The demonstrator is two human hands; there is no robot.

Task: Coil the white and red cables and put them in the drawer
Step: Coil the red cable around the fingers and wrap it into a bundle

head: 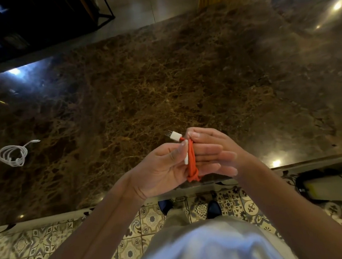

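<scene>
Head view, looking down over the marble counter [161,78]. The red cable [191,160] is bundled into a tight hank between both hands, above the counter's near edge. Risk first: the end looks not yet secured, so a loose grip could let the loops spring apart and spill; the wrap near the bottom seems bunched into a knot, which could tighten. No drawer shows anywhere in this view, so the carry may need a turn away from the counter with the bundle in hand.

Now the hands, close together and touching the same bundle. The left hand [161,168] pinches a white plug [186,160] against the hank with thumb and fingers, palm up, other fingers loosely curled. The right hand [214,152] has its fingers laid fairly straight behind the loops, thumb pressing on top near the larger white plug [175,137] that sticks out up-left.

The white cable [12,155] lies coiled on the counter, well apart to the left, untouched.
</scene>
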